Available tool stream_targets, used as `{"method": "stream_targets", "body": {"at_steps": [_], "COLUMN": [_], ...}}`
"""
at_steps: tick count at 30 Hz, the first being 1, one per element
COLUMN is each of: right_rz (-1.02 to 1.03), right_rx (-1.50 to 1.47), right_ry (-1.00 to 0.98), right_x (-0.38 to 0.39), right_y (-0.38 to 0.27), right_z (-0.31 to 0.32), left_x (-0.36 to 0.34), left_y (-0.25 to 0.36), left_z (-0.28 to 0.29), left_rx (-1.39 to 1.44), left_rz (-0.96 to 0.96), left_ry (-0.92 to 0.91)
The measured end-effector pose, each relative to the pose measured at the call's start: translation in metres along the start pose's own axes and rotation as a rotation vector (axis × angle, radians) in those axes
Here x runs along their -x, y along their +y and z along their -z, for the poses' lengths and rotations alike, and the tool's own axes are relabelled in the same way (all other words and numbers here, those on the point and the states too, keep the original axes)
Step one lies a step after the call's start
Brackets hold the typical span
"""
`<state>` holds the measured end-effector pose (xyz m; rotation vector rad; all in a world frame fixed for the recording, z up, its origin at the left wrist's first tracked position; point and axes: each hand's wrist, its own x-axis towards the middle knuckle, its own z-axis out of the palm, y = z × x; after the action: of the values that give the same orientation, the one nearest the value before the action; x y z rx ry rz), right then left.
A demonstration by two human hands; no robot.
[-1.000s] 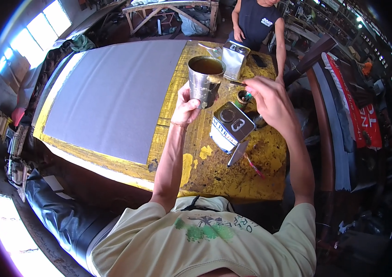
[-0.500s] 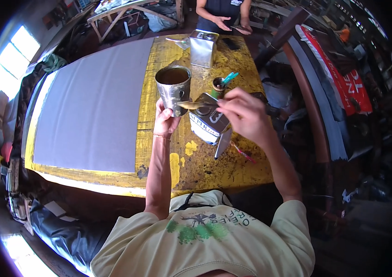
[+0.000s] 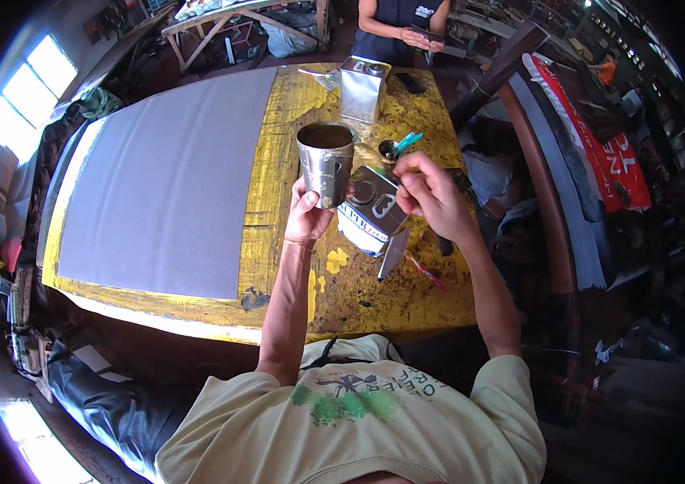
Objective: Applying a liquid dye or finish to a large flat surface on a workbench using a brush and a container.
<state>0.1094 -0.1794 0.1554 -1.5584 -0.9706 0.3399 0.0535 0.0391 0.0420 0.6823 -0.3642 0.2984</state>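
My left hand (image 3: 310, 211) is wrapped round a scuffed metal cup (image 3: 328, 171), holding it upright above the table; its inside looks dark brown. My right hand (image 3: 433, 196) pinches a brush whose tan bristles (image 3: 368, 153) point toward the cup's rim, slightly blurred; the fingers hide most of its handle. Below and between the hands stands a rectangular metal can (image 3: 391, 211) with a carry handle and a white and blue label. Just beyond my right hand is a small dark pot (image 3: 388, 150) with teal-handled tools in it.
A large grey sheet (image 3: 157, 194) covers the left of the yellow table (image 3: 278, 278). A second tin (image 3: 363, 93) and a phone (image 3: 411, 82) lie farther back. A pale flat blade (image 3: 393, 254) leans by the can. Across the table stands another person (image 3: 395, 36). Rolled material (image 3: 540, 177) lies at right.
My left hand and the cup have shifted right. The brush has moved up and away from the cup's side toward the rim's right. The other person's hands have come together.
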Motion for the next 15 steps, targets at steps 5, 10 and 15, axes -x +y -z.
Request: {"method": "stream_targets", "body": {"at_steps": [5, 10, 15], "right_rz": [0.234, 0.493, 0.523], "right_rx": [0.241, 0.546, 0.561], "right_ry": [0.157, 0.219, 0.227], "right_x": [0.006, 0.009, 0.004], "right_y": [-0.003, -0.012, -0.015], "right_z": [0.008, -0.001, -0.004], "left_x": [-0.004, -0.001, 0.002], "left_y": [0.007, 0.007, -0.001], "left_z": [0.000, -0.005, -0.005], "left_rx": [0.018, -0.005, -0.023], "left_rz": [0.028, 0.028, 0.024], "left_ry": [-0.038, -0.084, -0.127]}}
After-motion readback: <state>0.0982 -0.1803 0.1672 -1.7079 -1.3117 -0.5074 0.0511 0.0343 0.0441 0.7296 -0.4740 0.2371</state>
